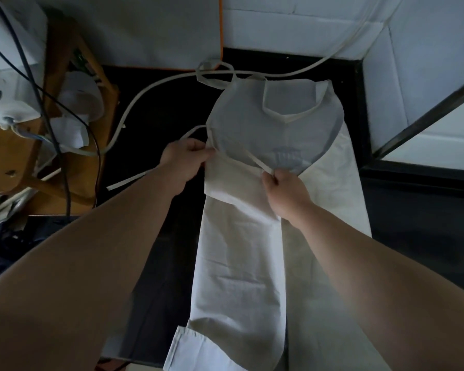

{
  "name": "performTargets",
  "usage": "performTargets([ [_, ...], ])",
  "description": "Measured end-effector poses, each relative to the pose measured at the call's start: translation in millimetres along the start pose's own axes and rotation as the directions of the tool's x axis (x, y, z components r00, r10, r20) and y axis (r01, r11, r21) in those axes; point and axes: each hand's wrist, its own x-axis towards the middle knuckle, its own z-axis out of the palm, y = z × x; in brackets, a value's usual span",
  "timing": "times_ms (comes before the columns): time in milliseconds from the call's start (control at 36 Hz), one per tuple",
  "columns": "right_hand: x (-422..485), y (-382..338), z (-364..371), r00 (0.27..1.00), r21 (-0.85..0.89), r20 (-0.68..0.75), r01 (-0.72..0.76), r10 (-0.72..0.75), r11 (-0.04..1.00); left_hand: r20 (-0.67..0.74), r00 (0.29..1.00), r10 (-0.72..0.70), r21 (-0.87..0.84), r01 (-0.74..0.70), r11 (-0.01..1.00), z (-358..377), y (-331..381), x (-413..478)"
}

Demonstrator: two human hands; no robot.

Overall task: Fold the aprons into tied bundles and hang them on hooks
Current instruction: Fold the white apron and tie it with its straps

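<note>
Both hands work at the waist of the apron (241,263), seen from the head camera, the only view given; the left hand (186,163) has its fingers curled and pinches the cloth at the apron's left waist corner, where a side tie (126,180) runs off across the dark surface (156,121); whether it grips the tie as well as the cloth I cannot tell; the right hand (285,190) is closed in a pinch on the end of the other tie (255,159), which lies slantwise over the lower part of the bib (236,113). The apron lies lengthwise on that dark surface, bib away from the person and skirt toward them, its long sides already turned in so it makes a narrow strip; the neck loop (288,119) lies flat on the bib; the hem runs out of the picture at the bottom. To the left stands some wooden furniture (14,156) with cables over it; no hook shows anywhere. By my reading the folding step is under way and the bundle is not yet made: the ties are being sorted out before the cloth is folded or rolled lengthwise. The next move likely calls for keeping both ties free at the sides and of usable length, so they can go round the bundle; a tie trapped inside the fold would leave nothing to knot.
</note>
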Motion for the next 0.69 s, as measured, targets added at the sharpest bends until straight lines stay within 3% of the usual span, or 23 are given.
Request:
performTargets([
  [56, 2, -1, 0, 1.000, -0.023, 0.001, -0.003, 0.003, 1.000, -0.030, 0.987, 0.160, 0.124, -0.155, 0.980, -2, 10, 3],
  [111, 3, -2, 0, 1.000, -0.053, -0.013, -0.007, 0.007, 0.999, -0.033, 0.956, 0.292, 0.352, -0.262, 0.899, -2, 18, 5],
  [194, 4, 0, 2, 0.998, -0.075, -0.062, -0.007, 0.003, 0.997, -0.055, 0.922, 0.383, 0.583, -0.281, 0.762, 3, 23, 4],
  [278, 8, 3, 1, 0.993, -0.057, -0.108, -0.051, 0.044, 0.997, -0.064, 0.967, 0.248, 0.469, -0.190, 0.863, 10, 10, -2],
  [361, 16, 2, -4, 0.987, -0.045, -0.099, -0.131, 0.126, 0.990, 0.088, 0.991, 0.096, 0.360, -0.122, 0.925, 9, -17, -13],
  [472, 18, -8, -5, 0.981, -0.004, -0.074, -0.183, 0.182, 0.983, 0.122, 0.991, 0.060, 0.195, -0.083, 0.977, 2, -42, -34],
  [556, 7, -9, -2, 0.975, 0.020, -0.113, -0.188, 0.189, 0.982, 0.068, 0.994, 0.084, 0.206, -0.096, 0.974, 5, -51, -45],
  [639, -6, -16, 0, 0.974, -0.125, -0.220, -0.077, 0.049, 0.989, 0.052, 0.992, 0.118, 0.223, -0.127, 0.967, 8, -54, -53],
  [694, -8, -32, -1, 0.935, -0.259, -0.245, 0.191, -0.256, 0.947, 0.043, 0.991, 0.128, 0.174, -0.133, 0.976, 8, -52, -58],
])
